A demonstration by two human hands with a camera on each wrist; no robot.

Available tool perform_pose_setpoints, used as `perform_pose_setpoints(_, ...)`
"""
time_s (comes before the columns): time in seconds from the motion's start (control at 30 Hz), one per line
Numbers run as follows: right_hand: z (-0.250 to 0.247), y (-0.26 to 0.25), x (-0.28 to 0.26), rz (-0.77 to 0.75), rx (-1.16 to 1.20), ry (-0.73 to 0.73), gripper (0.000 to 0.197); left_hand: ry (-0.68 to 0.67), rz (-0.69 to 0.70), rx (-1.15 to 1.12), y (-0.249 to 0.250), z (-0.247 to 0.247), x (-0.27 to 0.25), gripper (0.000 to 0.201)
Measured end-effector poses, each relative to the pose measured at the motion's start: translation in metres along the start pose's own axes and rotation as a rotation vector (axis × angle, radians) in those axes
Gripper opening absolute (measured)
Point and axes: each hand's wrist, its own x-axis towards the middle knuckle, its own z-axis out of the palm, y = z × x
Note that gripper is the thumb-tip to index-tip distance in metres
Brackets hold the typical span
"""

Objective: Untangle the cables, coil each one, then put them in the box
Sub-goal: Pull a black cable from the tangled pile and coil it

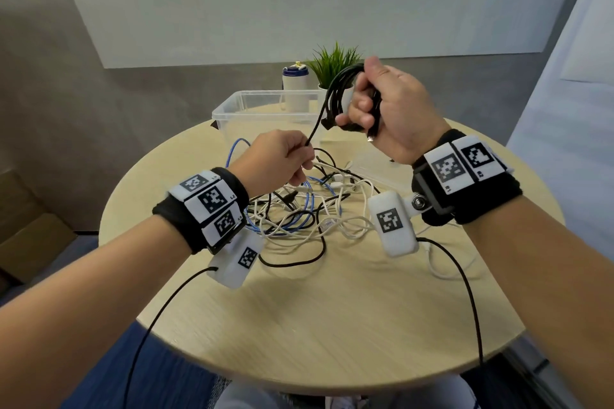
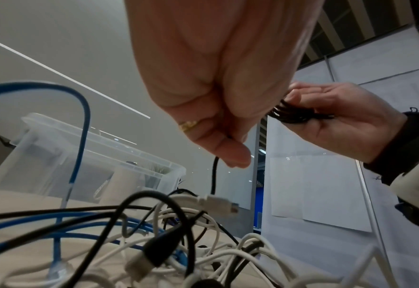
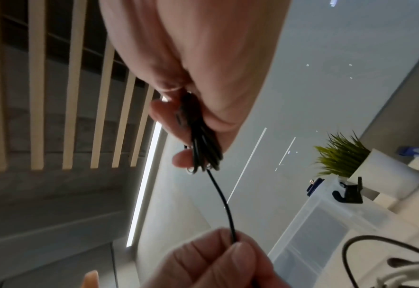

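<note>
Head view. Right hand [image 1: 395, 109], raised at 1 o'clock above the round table [image 1: 332, 325], fingers curled round a bundle of black cable [image 1: 342, 90] loops; loops standing out of the fist toward 11 o'clock, one metal-tipped plug hanging below the palm at 6 o'clock. Free tail of the same cable running down toward 7 o'clock into the left hand [image 1: 275, 159], pinched there between thumb and forefinger. Left hand held just above the tangle of cables [image 1: 299, 209], white, blue and black, lying at table centre. Clear plastic box [image 1: 246, 109] at 12 o'clock on the far edge, behind the black coil. White bottle [image 1: 295, 86] and potted plant [image 1: 335, 63] beyond the box.

Left wrist view. Left hand [image 2: 223, 93] seen from below, fingers folded, black cable [image 2: 213, 175] leaving the fist at 6 o'clock and dropping toward the tangle of cables [image 2: 154, 243]. Right hand [image 2: 339, 120] at 3 o'clock, fingers closed on the black loops. Box [image 2: 92, 155] at 9 o'clock, a blue loop arching in front of it.

Right wrist view. Right hand [image 3: 203, 68] at 12 o'clock, fingers curled over the gathered black cable [image 3: 206, 148] strands. Single strand descending to 6 o'clock, nipped at the fingertips of the left hand [image 3: 216, 261]. Box [image 3: 326, 224] at 4 o'clock, plant [image 3: 339, 155] at 3 o'clock.
</note>
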Motion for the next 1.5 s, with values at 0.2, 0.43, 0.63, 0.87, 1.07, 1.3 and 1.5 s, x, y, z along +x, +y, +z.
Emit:
perform_pose_setpoints(0.2,-0.007,-0.009,0.003,-0.028,0.196,0.113,0.038,0.008,-0.052,0.009,-0.006,-0.004,0.000,0.019)
perform_pose_setpoints(0.43,-0.011,-0.005,0.002,0.035,0.123,0.142,0.034,0.213,-0.145,-0.426,-0.001,-0.011,0.006,0.016)
perform_pose_setpoints(0.63,-0.009,0.009,-0.003,0.167,-0.074,-0.027,0.033,0.246,-0.201,-0.859,0.016,-0.006,0.004,0.013)
perform_pose_setpoints(0.87,-0.011,0.016,-0.006,0.208,-0.234,-0.003,0.027,0.224,-0.181,-1.029,0.028,-0.009,0.003,0.019)
perform_pose_setpoints(1.07,-0.010,0.014,-0.005,0.207,-0.234,-0.054,0.024,0.222,-0.222,-1.103,0.028,-0.008,0.003,0.018)
perform_pose_setpoints(1.3,-0.008,0.017,-0.003,0.234,-0.170,-0.106,0.024,0.035,-0.265,-1.057,0.025,-0.006,0.003,0.022)
perform_pose_setpoints(1.5,-0.012,0.023,0.001,0.178,-0.267,-0.052,0.029,-0.248,-0.205,-0.979,0.023,-0.012,-0.001,0.051)
